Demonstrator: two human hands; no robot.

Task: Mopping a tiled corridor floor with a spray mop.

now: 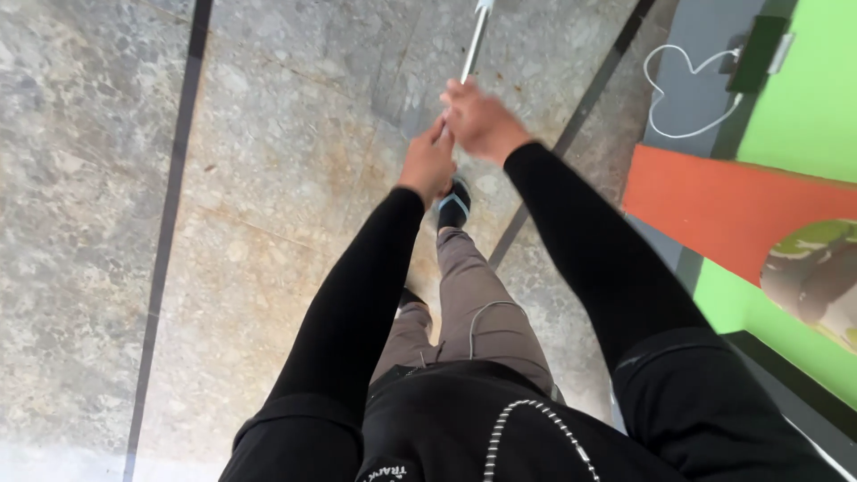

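Left hand point(428, 165): fingers wrapped round the near end of a white pole point(474, 40), just below the right hand.
Right hand point(480, 120): blurred; fingers closed on the same pole, slightly farther out.
Pole: slants up and away beyond the fingers; its far end leaves the frame, head not visible.
Floor point(268, 178): grey stone tiles with dark joint lines and rusty stains beneath the fingers.
Progress: judged mid-stroke; floor shows no clear cleaned or wet patch, so share done cannot be told.
Right of fingers: white cable point(687, 85), green and orange wall point(803, 116).
Below fingers: black shoe point(454, 205).
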